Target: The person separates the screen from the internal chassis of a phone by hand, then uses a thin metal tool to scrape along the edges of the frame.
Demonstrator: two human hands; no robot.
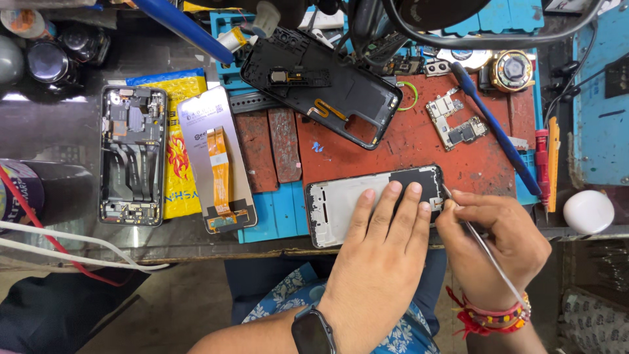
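Observation:
My left hand [379, 252] lies flat with spread fingers on an opened phone frame [337, 203] at the bench's near edge, pressing it down. My right hand [493, 242] grips thin metal tweezers [488, 252] like a pen; their tip touches the frame's top right corner [443, 190]. A dark watch sits on my left wrist, red thread bands on the right wrist.
A black phone back cover [321, 85] lies further back on the red mat [419, 141]. A small circuit board [457, 121], a blue-handled tool [495, 128], a display panel with orange flex cable [216, 160], another opened phone [133, 154], a white round case [588, 211].

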